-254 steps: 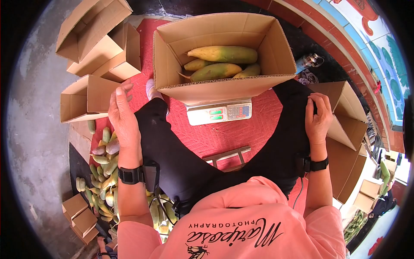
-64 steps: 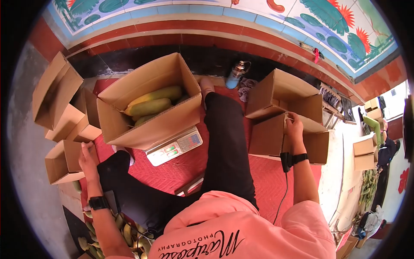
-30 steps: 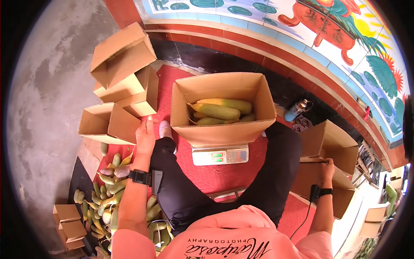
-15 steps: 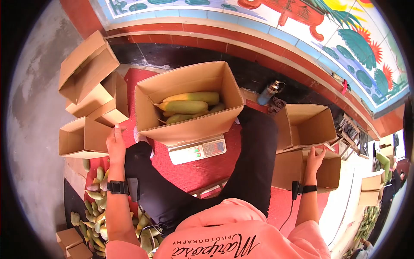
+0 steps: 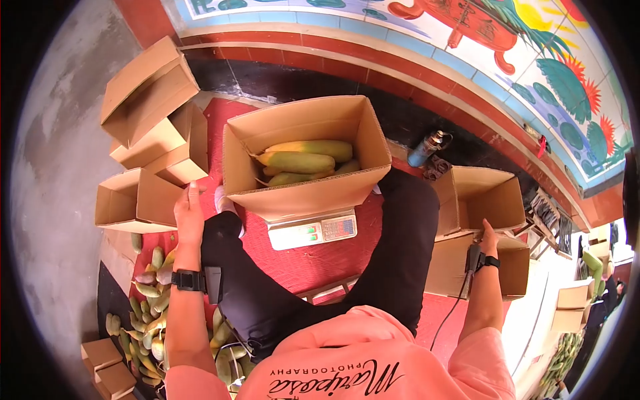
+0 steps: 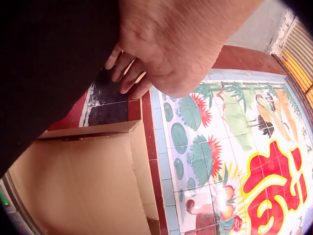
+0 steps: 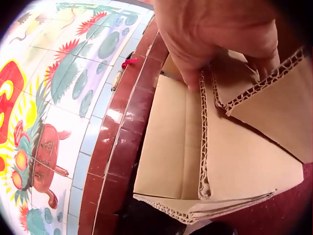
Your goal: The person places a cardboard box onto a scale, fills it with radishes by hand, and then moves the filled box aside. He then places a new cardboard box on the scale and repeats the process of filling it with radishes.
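Observation:
My right hand (image 5: 489,240) is at the two open cardboard boxes on the right, the farther box (image 5: 481,200) and the nearer box (image 5: 453,267). In the right wrist view its thumb (image 7: 193,81) lies over one cardboard rim and its fingers (image 7: 266,66) reach down behind the nearer wall, gripping the box edge. My left hand (image 5: 189,217) holds nothing, raised by my left knee beside a small open box (image 5: 120,203). Its fingers (image 6: 132,76) are relaxed in the left wrist view. Between my legs, a large box (image 5: 307,200) with several long yellow-green cucumber-like vegetables (image 5: 297,161) stands on a digital scale (image 5: 313,231).
More boxes (image 5: 150,90) are stacked at the back left. A heap of similar vegetables (image 5: 150,313) lies by my left side. A thermos flask (image 5: 427,150) stands near the tiled wall (image 5: 373,57). A low wooden rack (image 5: 550,223) is beyond the right-hand boxes.
My right hand has gone from my right knee to the right-hand boxes; its spread fingers of half a second ago now reach in at the rim. My left hand stays near the knee.

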A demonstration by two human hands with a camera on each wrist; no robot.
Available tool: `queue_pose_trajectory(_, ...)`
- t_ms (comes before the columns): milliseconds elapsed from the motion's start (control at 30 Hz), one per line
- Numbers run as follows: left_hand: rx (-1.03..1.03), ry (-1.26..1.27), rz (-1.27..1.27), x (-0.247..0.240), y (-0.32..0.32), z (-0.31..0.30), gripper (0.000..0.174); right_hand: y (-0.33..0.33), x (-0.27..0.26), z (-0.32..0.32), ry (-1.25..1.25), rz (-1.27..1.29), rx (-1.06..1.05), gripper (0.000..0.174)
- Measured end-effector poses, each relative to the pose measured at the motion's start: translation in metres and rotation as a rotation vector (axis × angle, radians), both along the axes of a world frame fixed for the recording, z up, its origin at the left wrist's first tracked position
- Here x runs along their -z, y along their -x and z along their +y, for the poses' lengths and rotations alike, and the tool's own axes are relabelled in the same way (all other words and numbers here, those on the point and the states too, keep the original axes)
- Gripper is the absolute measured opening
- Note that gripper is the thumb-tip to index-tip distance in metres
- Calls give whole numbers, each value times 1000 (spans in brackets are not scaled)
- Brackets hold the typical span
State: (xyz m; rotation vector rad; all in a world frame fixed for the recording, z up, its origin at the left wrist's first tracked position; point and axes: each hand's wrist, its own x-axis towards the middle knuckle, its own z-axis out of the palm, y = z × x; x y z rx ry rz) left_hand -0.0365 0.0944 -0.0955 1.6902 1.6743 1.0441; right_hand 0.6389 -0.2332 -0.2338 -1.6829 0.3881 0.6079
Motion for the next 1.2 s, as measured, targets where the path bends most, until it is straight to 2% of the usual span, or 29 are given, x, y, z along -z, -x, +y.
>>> queue_pose_trajectory(33, 10, -29, -29, 4, 2, 2, 48, -36, 48, -21, -167, 27, -45, 51)
queue_pose_trajectory(67, 1, -30, -32, 4, 3, 2, 48, -32, 45, -26, -168, 25, -54, 51)
queue_pose_trajectory(133, -4, -40, -46, 4, 1, 0, 47, -24, 27, -31, 56, 14, -110, 30)
queue_pose_trajectory(267, 4, -62, -43, 1, -3, -2, 44, -16, 21, -83, 51, -45, -181, 17)
queue_pose_trajectory(300, -23, -11, -157, 21, 6, 4, 43, -5, 17, -105, 339, -684, -574, 19)
queue_pose_trajectory(333, 35, -92, -114, -2, -8, -5, 42, 8, 7, -126, 616, -1339, -947, 22)
queue_pose_trajectory(367, 30, -82, -111, -4, -12, -6, 42, 26, -14, -138, 625, -1301, -914, 30)
queue_pose_trajectory(400, 24, -75, -108, -4, -11, -5, 41, 23, -19, -157, 770, -1284, -967, 29)
queue_pose_trajectory(433, 24, -80, -86, 2, -10, -2, 42, 33, -31, -171, 688, -1431, -902, 28)
queue_pose_trajectory(467, 25, -82, -63, 7, -10, 1, 42, 37, -43, -189, 705, -1209, -844, 28)
queue_pose_trajectory(533, 34, -96, -101, 4, -17, -1, 43, 51, -75, -215, 627, -1018, -728, 23)
queue_pose_trajectory(600, 61, -122, -86, -3, -21, -3, 43, 90, -119, -208, -209, -537, -208, 19)
queue_pose_trajectory(633, 83, -59, -226, -5, -20, -1, 43, 106, -144, -200, -237, -550, -194, 21)
queue_pose_trajectory(667, 48, -116, -103, -3, -23, -4, 43, 125, -170, -192, -264, -565, -178, 23)
queue_pose_trajectory(700, 46, -123, -86, -5, -24, -5, 44, 175, -226, -159, -277, -572, -183, 23)
queue_pose_trajectory(733, 43, -129, -70, -8, -22, -8, 44, 214, -269, -131, 69, -630, 36, 29)
queue_pose_trajectory(767, 35, -142, -78, -9, -21, -8, 44, 190, -267, -151, -91, -604, 57, 29)
queue_pose_trajectory(800, 45, -169, -59, -7, -19, -8, 45, 196, -271, -148, 114, -792, -20, 32)
queue_pose_trajectory(867, 38, -209, -55, -5, -14, -8, 45, 264, -328, -115, 163, -1109, -192, 40)
queue_pose_trajectory(900, 41, -224, -72, -4, -11, -9, 45, 215, -307, -160, 147, -1125, -197, 40)
queue_pose_trajectory(967, 26, -251, -97, -5, -4, -12, 45, 145, -278, -208, 145, -1242, -272, 38)
queue_pose_trajectory(1067, 5, -281, -129, -8, 4, -19, 42, 97, -264, -204, 140, -1418, -392, 35)
queue_pose_trajectory(1133, -47, -274, -101, -7, 9, -21, 42, 79, -262, -181, 138, -1536, -484, 33)
queue_pose_trajectory(1200, -42, -330, -203, -8, 13, -24, 41, 150, -314, -59, 138, -1647, -573, 31)
